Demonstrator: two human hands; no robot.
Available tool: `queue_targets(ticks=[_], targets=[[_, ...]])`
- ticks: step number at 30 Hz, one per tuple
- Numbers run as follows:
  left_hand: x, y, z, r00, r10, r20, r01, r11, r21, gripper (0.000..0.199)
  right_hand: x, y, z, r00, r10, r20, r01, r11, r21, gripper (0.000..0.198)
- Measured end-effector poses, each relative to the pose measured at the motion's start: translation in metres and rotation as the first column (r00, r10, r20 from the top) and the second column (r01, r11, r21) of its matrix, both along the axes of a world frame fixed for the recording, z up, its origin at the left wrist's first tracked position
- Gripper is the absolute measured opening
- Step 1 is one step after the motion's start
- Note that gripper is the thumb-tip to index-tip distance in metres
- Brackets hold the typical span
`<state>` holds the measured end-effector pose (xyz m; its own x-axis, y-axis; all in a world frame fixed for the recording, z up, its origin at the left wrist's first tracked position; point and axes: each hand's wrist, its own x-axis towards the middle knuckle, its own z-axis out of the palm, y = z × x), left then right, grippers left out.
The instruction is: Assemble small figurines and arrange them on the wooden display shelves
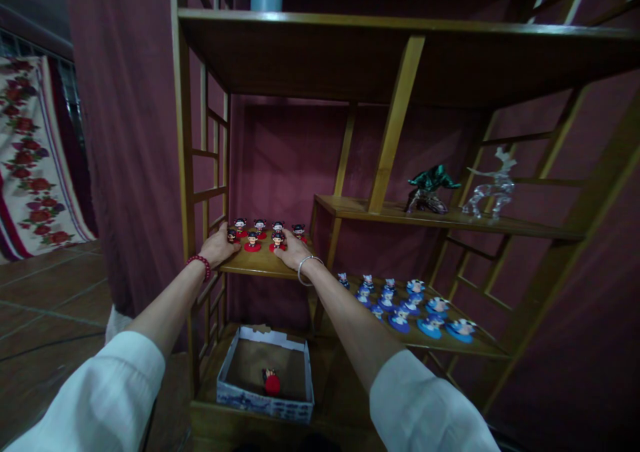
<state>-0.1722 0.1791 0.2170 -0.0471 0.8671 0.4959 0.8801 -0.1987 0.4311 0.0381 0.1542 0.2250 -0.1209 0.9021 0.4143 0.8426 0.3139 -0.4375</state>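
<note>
Small black-haired figurines on round red bases stand in two rows on the left shelf point(260, 263). At the left end, my left hand point(216, 247), with a dark red bead bracelet, has its thumb and fingers around a front-row figurine point(232, 237). My right hand point(294, 252), wearing a silver bangle, pinches another front-row figurine point(277, 241) at its right side. Between my hands stands a front-row figurine point(253, 241) that neither hand touches. Behind are several more, among them a back-row figurine point(259, 227). My right fingertips are partly hidden.
Below, an open cardboard box point(265, 405) contains one red-based figurine point(271, 383) lying over. Several blue-and-purple figurines point(400, 315) occupy the lower right shelf. Higher up are a green dark ornament point(433, 189) and a clear deer figure point(493, 189). A wooden post point(397, 125) stands between compartments.
</note>
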Motion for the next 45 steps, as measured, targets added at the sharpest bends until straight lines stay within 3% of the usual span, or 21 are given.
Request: queue_targets(ticks=[4, 9, 15, 22, 28, 36, 42, 45], targets=[[0.003, -0.009, 0.004, 0.999, 0.003, -0.054, -0.005, 1.000, -0.029, 0.074, 0.001, -0.001, -0.001, 1.000, 0.000, -0.011, 0.000, 1.000, 0.008, 0.063], [0.005, -0.015, 0.004, 0.991, 0.049, -0.128, -0.045, 0.998, 0.032, 0.070, 0.003, -0.005, -0.002, 1.000, -0.002, -0.017, 0.003, 1.000, 0.016, 0.059], [0.006, -0.021, 0.000, 0.993, 0.016, -0.120, 0.008, 0.980, 0.200, 0.060, 0.004, -0.014, 0.001, 1.000, -0.015, 0.011, 0.015, 1.000, 0.008, 0.059], [0.009, -0.036, -0.006, 1.000, 0.021, 0.001, -0.019, 0.883, 0.468, 0.046, 0.006, -0.029, 0.000, 0.999, -0.051, 0.006, 0.050, 0.998, 0.037, 0.060], [0.012, -0.052, -0.020, 0.995, -0.061, 0.083, 0.002, 0.817, 0.577, 0.033, 0.008, -0.041, -0.005, 0.998, -0.063, -0.016, 0.064, 0.995, 0.073, 0.060], [0.030, -0.089, -0.047, 0.988, -0.119, 0.102, 0.051, 0.862, 0.505, 0.030, 0.010, -0.057, -0.017, 0.994, -0.004, -0.112, 0.023, 0.985, 0.172, 0.052], [0.046, -0.107, -0.072, 0.981, -0.195, 0.019, 0.148, 0.802, 0.578, 0.031, 0.009, -0.076, -0.027, 0.961, 0.097, -0.259, -0.035, 0.972, 0.233, 0.039], [0.052, -0.114, -0.082, 0.979, -0.200, -0.027, 0.178, 0.793, 0.582, 0.033, 0.007, -0.085, -0.033, 0.953, 0.156, -0.259, -0.064, 0.942, 0.330, 0.033]])
